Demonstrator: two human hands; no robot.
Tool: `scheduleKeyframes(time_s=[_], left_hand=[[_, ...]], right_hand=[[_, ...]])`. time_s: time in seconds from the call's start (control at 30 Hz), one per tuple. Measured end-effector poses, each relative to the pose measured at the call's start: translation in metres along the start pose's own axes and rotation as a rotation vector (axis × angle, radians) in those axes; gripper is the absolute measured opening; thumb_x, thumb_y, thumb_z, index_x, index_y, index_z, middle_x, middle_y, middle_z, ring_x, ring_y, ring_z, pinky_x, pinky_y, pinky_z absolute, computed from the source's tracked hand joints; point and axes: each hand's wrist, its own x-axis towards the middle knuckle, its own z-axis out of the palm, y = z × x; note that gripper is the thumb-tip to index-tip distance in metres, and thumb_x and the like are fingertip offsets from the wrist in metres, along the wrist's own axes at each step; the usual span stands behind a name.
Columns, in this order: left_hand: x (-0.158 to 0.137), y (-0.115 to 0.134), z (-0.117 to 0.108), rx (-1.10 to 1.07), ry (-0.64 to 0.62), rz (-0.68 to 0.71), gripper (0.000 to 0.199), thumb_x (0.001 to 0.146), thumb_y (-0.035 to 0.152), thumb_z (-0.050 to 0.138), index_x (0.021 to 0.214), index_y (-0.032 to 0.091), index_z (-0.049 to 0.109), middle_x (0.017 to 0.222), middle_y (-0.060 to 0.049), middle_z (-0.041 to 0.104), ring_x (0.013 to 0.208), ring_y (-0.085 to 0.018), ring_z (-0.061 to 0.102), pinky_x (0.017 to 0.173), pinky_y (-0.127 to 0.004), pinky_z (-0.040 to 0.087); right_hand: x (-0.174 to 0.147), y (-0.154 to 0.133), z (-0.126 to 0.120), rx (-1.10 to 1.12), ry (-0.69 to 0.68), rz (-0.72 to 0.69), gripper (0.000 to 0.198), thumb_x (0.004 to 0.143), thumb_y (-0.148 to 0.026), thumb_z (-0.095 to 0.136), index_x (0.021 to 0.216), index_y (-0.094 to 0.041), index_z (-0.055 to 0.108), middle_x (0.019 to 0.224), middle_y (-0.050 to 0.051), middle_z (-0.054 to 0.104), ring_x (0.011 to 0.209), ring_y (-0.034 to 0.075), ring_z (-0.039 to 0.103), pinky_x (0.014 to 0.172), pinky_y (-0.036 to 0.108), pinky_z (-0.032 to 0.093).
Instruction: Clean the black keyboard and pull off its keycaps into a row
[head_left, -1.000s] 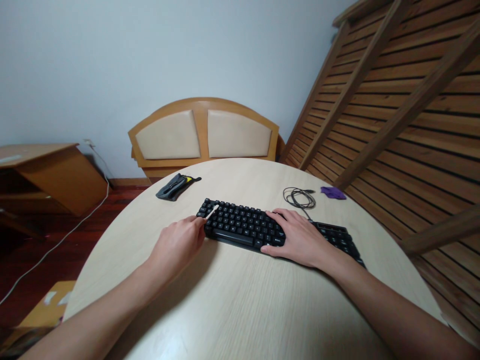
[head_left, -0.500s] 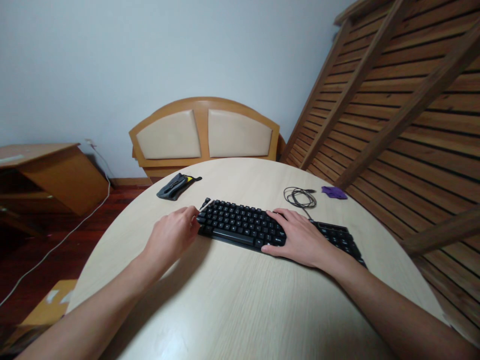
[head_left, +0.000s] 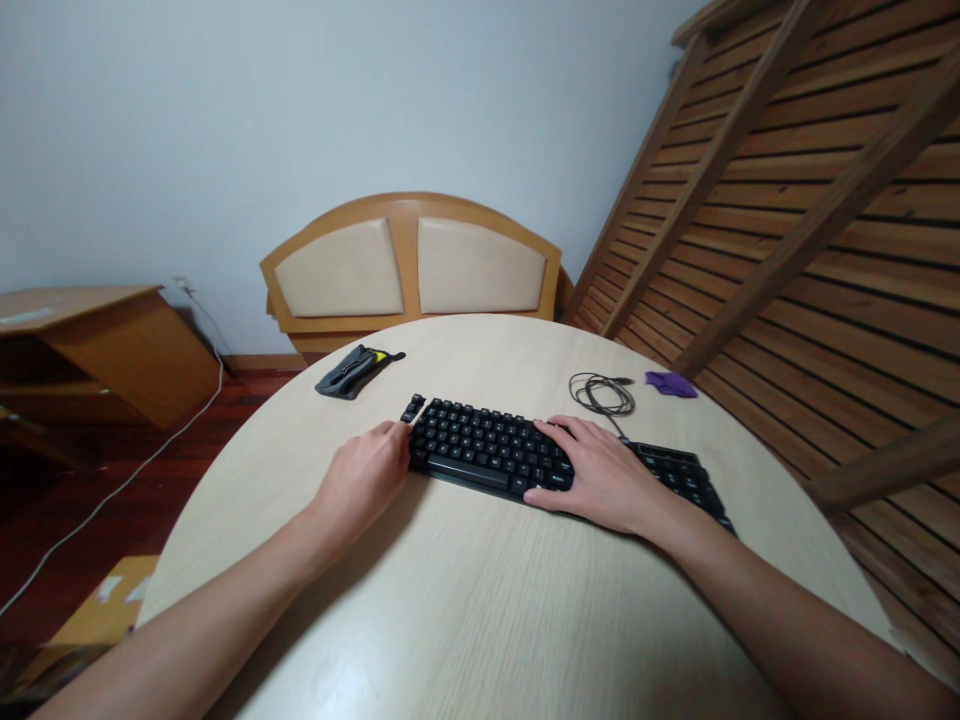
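Note:
A black keyboard (head_left: 480, 445) lies flat on the round, pale wooden table (head_left: 480, 600). Over its left end, my left hand (head_left: 373, 462) is closed in a pinch on a thin white stick (head_left: 421, 411) that looks like a cotton swab. The stick slants across the keys near the upper left corner; its lower end is hidden by the fingers. My right hand (head_left: 596, 472) grips the keyboard right of its middle, thumb at the front edge and fingers across the keys toward the back. Part of the keys is hidden under that hand.
Behind the keyboard's right end is its coiled black cable (head_left: 602, 395), with a crumpled purple cloth (head_left: 670, 384) beyond. At the back left sits a dark grey pouch (head_left: 351, 372) with a yellow bit. A slatted wooden panel (head_left: 810, 220) leans close on the right.
My left hand has shifted slightly right and turned, bringing the white stick to a steeper slant over the left keys. My right hand stays on the keyboard.

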Motion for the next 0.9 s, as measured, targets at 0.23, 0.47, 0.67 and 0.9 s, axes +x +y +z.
scheduleKeyframes(time_s=[0.23,0.47,0.67,0.9], left_hand=[[-0.008,0.003,-0.008,0.053,-0.002,-0.001,0.028,0.094,0.019,0.04,0.103,0.016,0.066,0.098,-0.012,0.072,0.081,-0.026,0.071,0.063,-0.032,0.049],[-0.006,0.003,-0.008,0.054,-0.027,-0.008,0.028,0.094,0.019,0.039,0.103,0.017,0.065,0.099,-0.012,0.072,0.081,-0.025,0.071,0.061,-0.03,0.048],[-0.007,0.0,-0.015,0.039,-0.01,-0.033,0.026,0.093,0.02,0.043,0.105,0.018,0.065,0.101,-0.011,0.073,0.085,-0.027,0.071,0.066,-0.033,0.05],[0.003,-0.011,-0.012,0.015,0.031,-0.084,0.029,0.093,0.02,0.043,0.111,0.019,0.065,0.111,-0.011,0.073,0.089,-0.027,0.071,0.068,-0.033,0.05]], right_hand=[[0.0,0.001,0.001,-0.017,-0.019,0.013,0.087,0.073,-0.076,0.058,0.142,-0.023,0.05,0.141,0.012,0.052,0.123,0.036,0.053,0.105,0.052,0.042],[0.0,0.001,0.002,-0.002,-0.004,0.003,0.086,0.072,-0.076,0.061,0.141,-0.025,0.051,0.139,0.012,0.053,0.122,0.036,0.053,0.104,0.054,0.042],[0.0,0.001,0.002,0.001,-0.003,0.003,0.086,0.073,-0.075,0.061,0.142,-0.025,0.05,0.139,0.012,0.054,0.122,0.036,0.053,0.105,0.054,0.042],[0.0,0.0,0.0,-0.007,-0.017,0.013,0.088,0.073,-0.076,0.06,0.142,-0.023,0.05,0.14,0.013,0.053,0.123,0.036,0.052,0.106,0.053,0.041]])
